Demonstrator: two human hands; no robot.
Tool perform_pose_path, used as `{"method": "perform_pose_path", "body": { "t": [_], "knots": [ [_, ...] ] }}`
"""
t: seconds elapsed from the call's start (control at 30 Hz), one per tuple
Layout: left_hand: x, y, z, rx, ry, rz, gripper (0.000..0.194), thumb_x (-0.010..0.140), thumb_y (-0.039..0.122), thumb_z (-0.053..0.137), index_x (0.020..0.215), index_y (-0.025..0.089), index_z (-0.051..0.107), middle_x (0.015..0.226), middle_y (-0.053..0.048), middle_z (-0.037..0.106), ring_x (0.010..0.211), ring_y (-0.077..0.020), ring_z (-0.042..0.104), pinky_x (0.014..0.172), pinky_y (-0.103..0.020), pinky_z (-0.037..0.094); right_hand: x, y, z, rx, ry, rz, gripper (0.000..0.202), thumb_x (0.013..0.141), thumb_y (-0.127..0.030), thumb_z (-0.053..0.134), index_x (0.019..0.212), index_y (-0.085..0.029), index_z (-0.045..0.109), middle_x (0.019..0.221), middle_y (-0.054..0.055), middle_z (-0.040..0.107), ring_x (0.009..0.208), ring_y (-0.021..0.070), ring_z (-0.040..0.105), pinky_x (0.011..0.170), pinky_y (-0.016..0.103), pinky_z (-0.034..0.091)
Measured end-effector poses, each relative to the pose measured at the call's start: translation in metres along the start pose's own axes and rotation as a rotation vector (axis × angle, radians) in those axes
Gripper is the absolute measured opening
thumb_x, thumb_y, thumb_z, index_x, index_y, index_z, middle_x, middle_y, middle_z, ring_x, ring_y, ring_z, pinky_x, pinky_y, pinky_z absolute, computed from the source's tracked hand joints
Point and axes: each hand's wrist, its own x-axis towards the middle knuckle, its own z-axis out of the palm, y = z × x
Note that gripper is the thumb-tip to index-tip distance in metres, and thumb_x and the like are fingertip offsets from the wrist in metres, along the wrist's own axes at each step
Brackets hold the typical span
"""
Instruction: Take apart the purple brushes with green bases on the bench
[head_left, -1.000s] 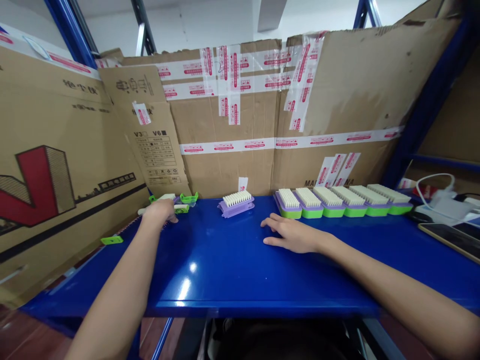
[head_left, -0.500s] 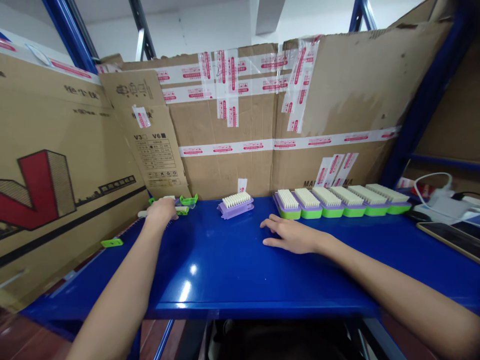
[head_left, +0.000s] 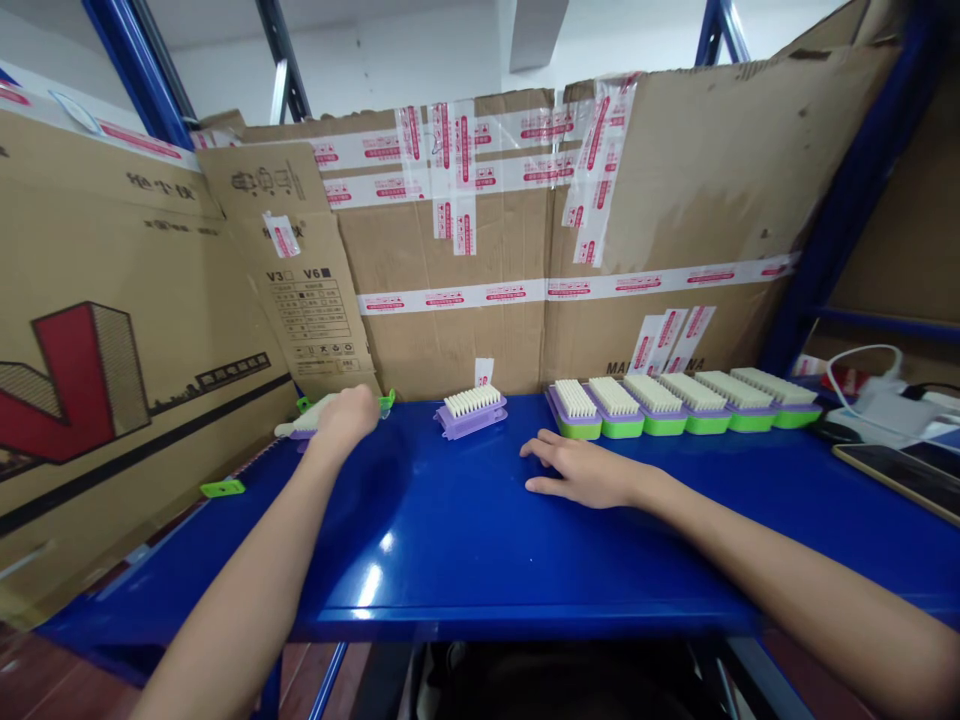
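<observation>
Left hand (head_left: 349,410): fingers curled down near the back-left corner of the glossy blue counter (head_left: 465,540); grip hidden, contents can't be told. Close by, a cream-and-purple plastic piece (head_left: 309,414) and a clear-and-green plastic part (head_left: 387,402). Right hand (head_left: 581,470): fingers loosely spread, nothing held, nearest the row.

Back edge, between hands: purple plastic brush with cream bristles (head_left: 472,405), bristles up. Back edge, right: six bright-green plastic trays (head_left: 621,426), each under a purple layer and cream bristles; tray interiors hidden.
</observation>
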Motion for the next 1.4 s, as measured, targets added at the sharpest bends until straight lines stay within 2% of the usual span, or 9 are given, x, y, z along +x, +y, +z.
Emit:
{"method": "perform_pose_path", "body": {
  "t": [0.13, 0.23, 0.37, 0.43, 0.7, 0.97, 1.07, 1.23, 1.4],
  "knots": [
    [-0.016, 0.041, 0.011, -0.126, 0.085, 0.235, 0.041, 0.110, 0.038, 0.035, 0.130, 0.021, 0.066, 0.124, -0.016, 0.076, 0.116, -0.0322, 0.072, 0.097, -0.042, 0.055, 0.000, 0.000, 0.000, 0.006, 0.000, 0.005, 0.045, 0.108, -0.050, 0.057, 0.142, -0.020, 0.058, 0.135, 0.015, 0.062, 0.098, 0.0267, 0.071, 0.093, 0.045, 0.057],
    [-0.029, 0.062, 0.023, -0.203, 0.109, 0.439, 0.044, 0.113, 0.044, 0.036, 0.143, 0.022, 0.060, 0.142, -0.012, 0.067, 0.130, -0.0248, 0.064, 0.112, -0.037, 0.048, 0.000, -0.002, -0.001, 0.006, -0.002, 0.007, 0.045, 0.108, -0.050, 0.057, 0.141, -0.020, 0.058, 0.135, 0.014, 0.062, 0.097, 0.0259, 0.071, 0.093, 0.044, 0.057],
    [-0.038, 0.071, 0.040, -0.308, 0.058, 0.758, 0.050, 0.114, 0.047, 0.039, 0.158, 0.026, 0.051, 0.161, -0.009, 0.053, 0.147, -0.0266, 0.049, 0.125, -0.044, 0.037, 0.000, -0.003, -0.002, -0.004, -0.008, 0.003, 0.046, 0.108, -0.049, 0.056, 0.142, -0.018, 0.058, 0.135, 0.015, 0.061, 0.096, 0.0259, 0.070, 0.095, 0.046, 0.057],
    [-0.038, 0.071, 0.047, -0.335, 0.029, 0.837, 0.050, 0.113, 0.048, 0.041, 0.156, 0.025, 0.054, 0.164, -0.010, 0.051, 0.149, -0.0301, 0.046, 0.126, -0.051, 0.036, 0.000, -0.003, -0.002, -0.003, -0.009, 0.004, 0.047, 0.108, -0.050, 0.055, 0.143, -0.018, 0.057, 0.135, 0.015, 0.060, 0.097, 0.0264, 0.071, 0.095, 0.046, 0.057],
    [-0.028, 0.065, 0.049, -0.331, 0.031, 0.802, 0.053, 0.108, 0.039, 0.051, 0.159, 0.024, 0.048, 0.157, -0.011, 0.057, 0.138, -0.0315, 0.052, 0.120, -0.053, 0.042, 0.000, -0.003, -0.002, 0.008, -0.002, 0.002, 0.045, 0.107, -0.050, 0.057, 0.141, -0.021, 0.058, 0.135, 0.014, 0.061, 0.094, 0.0250, 0.071, 0.093, 0.044, 0.057],
    [-0.027, 0.063, 0.041, -0.224, 0.058, 0.735, 0.044, 0.107, 0.043, 0.054, 0.144, 0.023, 0.064, 0.134, -0.012, 0.064, 0.118, -0.0320, 0.055, 0.109, -0.049, 0.046, -0.001, -0.003, -0.002, 0.003, -0.014, 0.007, 0.046, 0.108, -0.050, 0.056, 0.142, -0.019, 0.057, 0.135, 0.015, 0.061, 0.097, 0.0262, 0.071, 0.094, 0.045, 0.057],
    [-0.026, 0.061, 0.037, -0.187, 0.056, 0.704, 0.042, 0.105, 0.045, 0.056, 0.139, 0.021, 0.067, 0.128, -0.012, 0.065, 0.119, -0.0326, 0.056, 0.107, -0.048, 0.046, 0.000, -0.002, -0.001, 0.001, -0.015, 0.007, 0.047, 0.108, -0.050, 0.055, 0.143, -0.018, 0.057, 0.136, 0.015, 0.060, 0.097, 0.0266, 0.071, 0.095, 0.046, 0.057],
    [-0.019, 0.052, 0.031, -0.145, 0.049, 0.597, 0.032, 0.099, 0.039, 0.063, 0.126, 0.021, 0.069, 0.121, -0.011, 0.067, 0.119, -0.0319, 0.062, 0.101, -0.042, 0.050, -0.001, -0.001, -0.001, -0.009, -0.007, 0.000, 0.045, 0.108, -0.049, 0.056, 0.142, -0.019, 0.057, 0.137, 0.015, 0.061, 0.099, 0.0265, 0.071, 0.095, 0.045, 0.057],
    [-0.009, 0.039, 0.029, -0.122, 0.033, 0.484, 0.032, 0.097, 0.045, 0.065, 0.120, 0.022, 0.069, 0.113, -0.008, 0.069, 0.108, -0.0294, 0.069, 0.087, -0.038, 0.053, -0.001, -0.002, -0.001, -0.009, -0.005, 0.004, 0.047, 0.108, -0.049, 0.056, 0.143, -0.018, 0.057, 0.137, 0.015, 0.061, 0.098, 0.0267, 0.071, 0.094, 0.046, 0.057]
  ]
}}
